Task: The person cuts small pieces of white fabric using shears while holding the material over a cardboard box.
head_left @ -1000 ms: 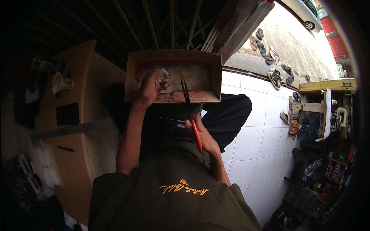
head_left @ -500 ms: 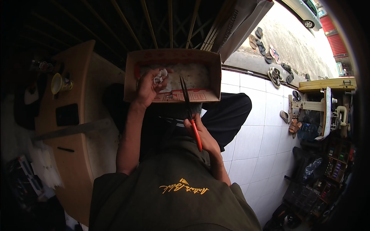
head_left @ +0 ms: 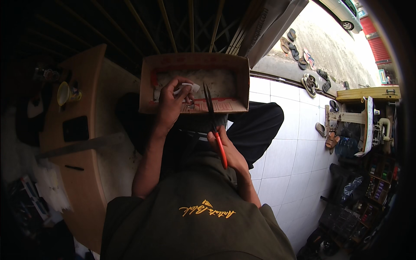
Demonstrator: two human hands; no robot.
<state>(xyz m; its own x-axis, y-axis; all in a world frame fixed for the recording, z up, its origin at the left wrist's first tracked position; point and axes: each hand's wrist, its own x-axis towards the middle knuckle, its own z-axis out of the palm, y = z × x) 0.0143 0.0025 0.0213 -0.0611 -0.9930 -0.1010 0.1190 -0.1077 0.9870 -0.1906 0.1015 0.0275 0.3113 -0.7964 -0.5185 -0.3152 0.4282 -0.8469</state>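
A small white piece (head_left: 190, 87), thin and pale, is pinched between the thumb and fingers of my left hand (head_left: 174, 95), over the left part of an open cardboard box (head_left: 151, 63). I cannot make out its material. Whitish matter (head_left: 216, 82) lies in the box. My right hand (head_left: 229, 151) is closed round the red handles of a long-jawed hand tool (head_left: 210, 106). Its dark, tapered jaws point away from me across the box's near wall, tips slightly apart, just right of the white piece. Whether it is pliers or shears I cannot tell.
At left stands a wooden table (head_left: 80, 182) with a yellow tub (head_left: 63, 93), a dark flat device (head_left: 76, 129) and a black pen (head_left: 74, 167). Metal gate bars (head_left: 192, 26) rise behind the box. Shoes (head_left: 309, 84) and sandals lie at right, near a sewing machine (head_left: 383, 130).
My left hand has turned from a palm-up hold to a pinch, and the white piece now sticks out toward the jaws. My right hand and the tool have barely moved.
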